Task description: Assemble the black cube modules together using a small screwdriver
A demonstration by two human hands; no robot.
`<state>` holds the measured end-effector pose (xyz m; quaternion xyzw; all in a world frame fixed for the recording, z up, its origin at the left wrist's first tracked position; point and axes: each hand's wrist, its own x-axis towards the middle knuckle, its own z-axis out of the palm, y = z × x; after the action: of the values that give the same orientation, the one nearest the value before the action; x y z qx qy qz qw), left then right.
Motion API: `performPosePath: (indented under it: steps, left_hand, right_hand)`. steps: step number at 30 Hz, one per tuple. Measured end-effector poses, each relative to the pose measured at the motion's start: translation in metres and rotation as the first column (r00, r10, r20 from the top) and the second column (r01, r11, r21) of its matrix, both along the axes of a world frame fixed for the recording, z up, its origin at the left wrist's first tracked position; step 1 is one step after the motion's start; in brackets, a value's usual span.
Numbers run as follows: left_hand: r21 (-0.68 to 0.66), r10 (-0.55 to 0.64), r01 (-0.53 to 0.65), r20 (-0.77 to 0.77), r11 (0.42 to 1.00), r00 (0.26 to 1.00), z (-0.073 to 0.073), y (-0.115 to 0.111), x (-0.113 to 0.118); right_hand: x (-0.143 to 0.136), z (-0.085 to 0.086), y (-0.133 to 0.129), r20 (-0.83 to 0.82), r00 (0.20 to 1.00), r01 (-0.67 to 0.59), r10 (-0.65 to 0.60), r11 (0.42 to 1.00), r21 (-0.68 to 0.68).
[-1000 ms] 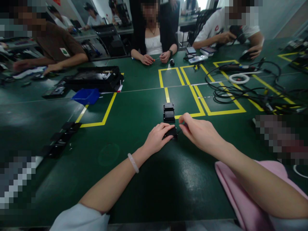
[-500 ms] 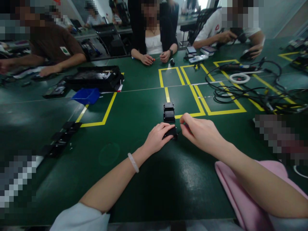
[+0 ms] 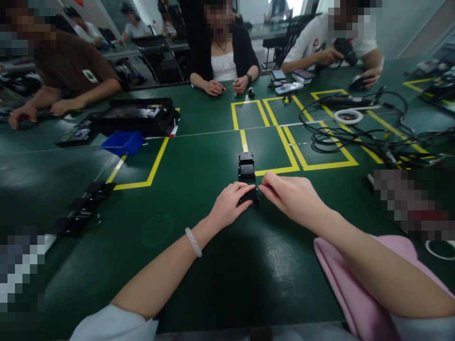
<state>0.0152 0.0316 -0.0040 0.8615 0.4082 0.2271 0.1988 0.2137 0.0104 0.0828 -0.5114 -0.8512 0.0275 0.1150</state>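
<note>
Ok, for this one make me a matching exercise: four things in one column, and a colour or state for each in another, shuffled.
Column one:
1. Bin
2. Cloth
3. Bracelet
4. Left hand

Column two:
a. pink
b. gripping a small black block
c. blue
d. whitish and ring-shaped

Right pairs: 1-c; 2-a; 3-d; 4-b
</note>
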Motion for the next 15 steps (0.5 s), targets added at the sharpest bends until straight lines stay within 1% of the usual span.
performPosePath:
  steps: [5, 11, 15]
  left_hand:
    - [0.002, 0.0, 0.0, 0.003, 1.0, 1.0, -0.0007, 0.0, 0.0001]
    - [-0.002, 0.0, 0.0, -0.014, 1.0, 1.0, -0.0005, 0.0, 0.0003]
    - [0.0, -0.003, 0.003, -0.01, 1.0, 1.0, -0.0005, 0.0001, 0.0002]
  right_hand:
    - [0.0, 0.0006, -0.0008, -0.034, 0.999, -0.01, 0.01, 1.0, -0.003]
    - [0.0008, -0.0008, -0.0002, 0.011, 1.0, 0.004, -0.004, 1.0, 0.01]
    - [0.0005, -0.0013, -0.0004, -0.026, 1.0, 0.004, -0.004, 1.0, 0.011]
